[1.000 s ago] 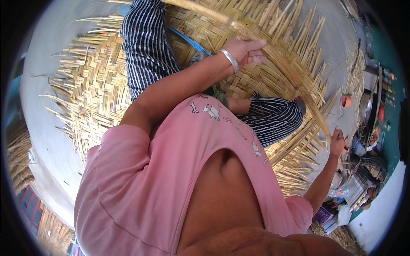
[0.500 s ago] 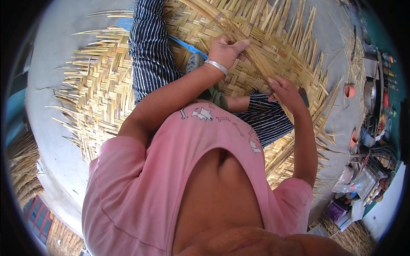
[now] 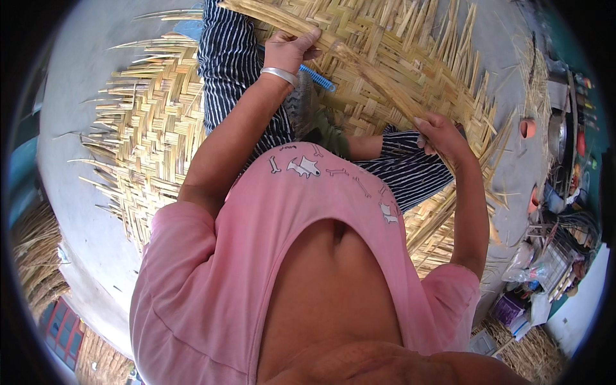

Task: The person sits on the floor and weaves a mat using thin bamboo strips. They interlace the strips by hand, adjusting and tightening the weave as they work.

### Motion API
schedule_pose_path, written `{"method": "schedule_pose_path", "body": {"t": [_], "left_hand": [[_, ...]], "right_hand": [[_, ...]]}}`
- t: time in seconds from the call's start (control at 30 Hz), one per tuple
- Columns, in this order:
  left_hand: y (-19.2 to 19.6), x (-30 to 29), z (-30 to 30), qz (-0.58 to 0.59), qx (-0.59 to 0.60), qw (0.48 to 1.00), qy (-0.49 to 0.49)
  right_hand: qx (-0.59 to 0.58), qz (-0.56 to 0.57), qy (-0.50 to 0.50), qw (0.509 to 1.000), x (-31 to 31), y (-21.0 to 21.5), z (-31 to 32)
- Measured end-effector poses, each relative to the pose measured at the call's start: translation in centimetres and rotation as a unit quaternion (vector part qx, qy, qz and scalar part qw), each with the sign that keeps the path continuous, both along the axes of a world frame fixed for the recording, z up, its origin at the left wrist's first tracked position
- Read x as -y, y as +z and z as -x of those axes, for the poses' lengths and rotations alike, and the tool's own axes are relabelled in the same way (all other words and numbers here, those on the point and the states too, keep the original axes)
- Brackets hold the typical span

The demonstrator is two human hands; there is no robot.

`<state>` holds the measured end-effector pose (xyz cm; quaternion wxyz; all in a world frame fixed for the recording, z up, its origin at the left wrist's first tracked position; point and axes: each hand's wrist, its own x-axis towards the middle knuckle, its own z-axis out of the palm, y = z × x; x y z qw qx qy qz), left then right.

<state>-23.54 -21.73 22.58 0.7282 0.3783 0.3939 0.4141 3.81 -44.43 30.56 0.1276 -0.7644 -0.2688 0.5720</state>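
Observation:
A long, flattened reed strip point(image 3: 378, 78) runs slantwise above the woven reed mat point(image 3: 163, 106), from the top middle down to the right. My left hand point(image 3: 290, 51), with a silver bangle at the wrist, grips the strip near its upper part, thumb laid along it. Lower down, my right hand point(image 3: 441, 136) has its fingers closed round the same strip. The strip's end past my right hand partly hides behind the forearm. I sit on the mat with my legs in striped trousers point(image 3: 231, 70) folded around the work.
A blue ridged tool handle point(image 3: 317, 77) lies by my shoe point(image 3: 298, 109). Loose reed ends fringe the mat on the grey floor point(image 3: 83, 154). To the right stand orange pots point(image 3: 527, 128), a wire rack point(image 3: 557, 266) and assorted clutter. Reed bundles point(image 3: 35, 250) lie at far left.
My left hand has slid up and left along the strip, away from my right hand. The right hand has shifted slightly right and down. More of the blue handle's end shows.

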Motion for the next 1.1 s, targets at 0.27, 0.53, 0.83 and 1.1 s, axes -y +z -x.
{"method": "schedule_pose_path", "body": {"t": [0.27,0.53,0.83,1.1], "left_hand": [[-4.4,-5.8,2.2,-0.08,0.0,0.995,0.055],[-4.9,-9.2,4.4,0.146,0.119,0.98,-0.063],[1.1,-5.5,1.6,0.064,0.085,0.987,-0.118],[-1.1,-0.4,-1.7,0.142,0.101,0.931,-0.32]], "right_hand": [[-0.05,-0.029,0.012,0.998,0.7,1.1,-0.8],[-0.05,0.01,0.099,0.994,1.5,2.6,-0.5],[0.451,-0.105,0.277,0.842,1.3,3.2,-1.6],[0.778,-0.379,-0.142,0.481,5.2,14.7,-13.6]]}}
